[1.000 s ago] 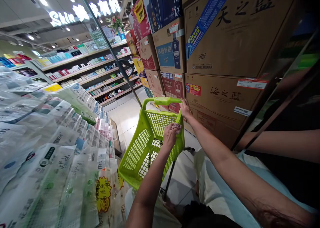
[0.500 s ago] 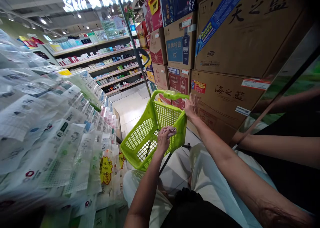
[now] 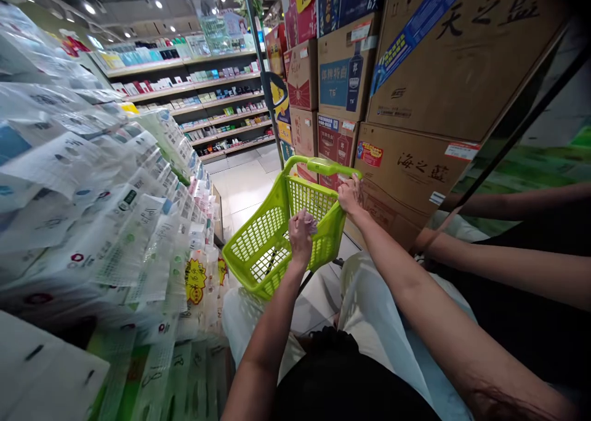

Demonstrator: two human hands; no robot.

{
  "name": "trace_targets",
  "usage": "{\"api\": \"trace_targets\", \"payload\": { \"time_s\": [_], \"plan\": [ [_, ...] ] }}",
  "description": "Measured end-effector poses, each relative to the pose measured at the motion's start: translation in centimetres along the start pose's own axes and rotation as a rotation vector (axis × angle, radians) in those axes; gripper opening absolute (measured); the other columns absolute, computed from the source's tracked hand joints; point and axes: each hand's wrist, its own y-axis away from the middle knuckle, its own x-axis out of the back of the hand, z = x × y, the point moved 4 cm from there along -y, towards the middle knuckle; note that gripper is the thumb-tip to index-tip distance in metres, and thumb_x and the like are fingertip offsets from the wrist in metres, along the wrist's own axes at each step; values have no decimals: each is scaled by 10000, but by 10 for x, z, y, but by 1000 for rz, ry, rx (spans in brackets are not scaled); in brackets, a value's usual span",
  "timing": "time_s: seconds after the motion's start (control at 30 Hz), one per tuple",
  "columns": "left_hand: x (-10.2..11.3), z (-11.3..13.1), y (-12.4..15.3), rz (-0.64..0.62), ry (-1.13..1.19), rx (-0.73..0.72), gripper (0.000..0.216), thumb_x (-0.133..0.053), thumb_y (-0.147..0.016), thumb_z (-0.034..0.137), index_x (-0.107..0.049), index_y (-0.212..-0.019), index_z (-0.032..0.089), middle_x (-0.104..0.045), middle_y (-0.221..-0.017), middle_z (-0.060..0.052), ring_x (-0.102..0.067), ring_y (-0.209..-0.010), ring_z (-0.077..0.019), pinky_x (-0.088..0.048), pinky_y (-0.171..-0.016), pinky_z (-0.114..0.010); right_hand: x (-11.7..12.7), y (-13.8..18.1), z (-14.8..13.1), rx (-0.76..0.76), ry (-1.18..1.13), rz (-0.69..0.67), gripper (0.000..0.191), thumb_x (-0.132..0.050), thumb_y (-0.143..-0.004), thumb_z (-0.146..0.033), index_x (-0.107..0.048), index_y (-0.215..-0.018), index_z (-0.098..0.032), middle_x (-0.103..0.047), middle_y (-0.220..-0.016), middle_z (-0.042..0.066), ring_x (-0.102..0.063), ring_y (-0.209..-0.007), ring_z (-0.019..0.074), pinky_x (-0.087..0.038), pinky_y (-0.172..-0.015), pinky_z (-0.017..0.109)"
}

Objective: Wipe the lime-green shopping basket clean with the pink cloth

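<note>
A bright green plastic shopping cart (image 3: 258,239) with lattice walls stands tilted in view before me, its basket showing nothing inside but its slotted floor. My right hand (image 3: 351,194) is closed around the right end of the cart's handle (image 3: 318,165). Over the near side of the basket, my left hand (image 3: 300,239) is closed on a crumpled pinkish-purple cloth (image 3: 309,222), which bulges out past the fingers. Whether the left hand touches the cart cannot be told.
Stacked liquor cartons (image 3: 410,156) rise close on the right, beside a reflective panel (image 3: 530,119). Plastic-wrapped packs with price tags (image 3: 115,224) line the left. A dark pole (image 3: 265,70) stands ahead. Pale floor (image 3: 244,193) leads to product shelves (image 3: 198,101).
The right hand's fingers, looser before, now curl round the handle. My left hand has risen slightly with the cloth. The view has shifted, bringing the cartons and left-hand packs nearer.
</note>
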Motion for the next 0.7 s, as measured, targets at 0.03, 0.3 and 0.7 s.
{"api": "trace_targets", "payload": {
  "time_s": [0.03,0.3,0.7],
  "plan": [
    [3,2,-3,34,-20,10,575,-431,-940,26,-494,-1474,230,-503,-1437,-141,-532,-1319,-262,-477,-1107,-403,0,1,-1,-6,-14,-7,370,-381,-939,-275,-697,-1110,-186,-610,-1314,161,-278,-1538,313,-94,-1311,621],
    [-25,6,29,-155,-254,-95,481,-569,-919,149,-582,-1391,244,-559,-1465,-142,-506,-1351,-334,-416,-1143,-486,-2,3,-9,33,16,-48,361,-374,-940,-261,-722,-990,-175,-635,-1279,173,-283,-1526,328,-75,-1323,602],
    [-75,18,-11,-128,-459,-197,416,-482,-1013,156,-536,-1424,184,-634,-1318,-156,-620,-1178,-261,-513,-1022,-413,-6,-5,-6,40,150,-7,383,-364,-952,-240,-738,-1010,-178,-680,-1285,173,-324,-1511,320,-155,-1299,588]
  ]
}}
